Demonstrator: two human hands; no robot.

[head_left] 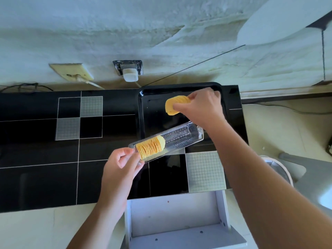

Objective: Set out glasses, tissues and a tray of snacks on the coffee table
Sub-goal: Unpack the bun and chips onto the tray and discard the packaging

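A black tray lies at the far right of the black tiled table. My right hand holds a stack of yellow crisps just above the tray's middle. My left hand grips the near end of a long clear plastic crisp holder, which lies slanted over the tray's near edge. A shorter stack of crisps sits in the holder's left half; its right half is bare.
A white open-topped box or drawer stands below the table's near edge. Wall sockets with a white plug and cables run along the wall behind. A grey stool or fan base sits to the right on the floor.
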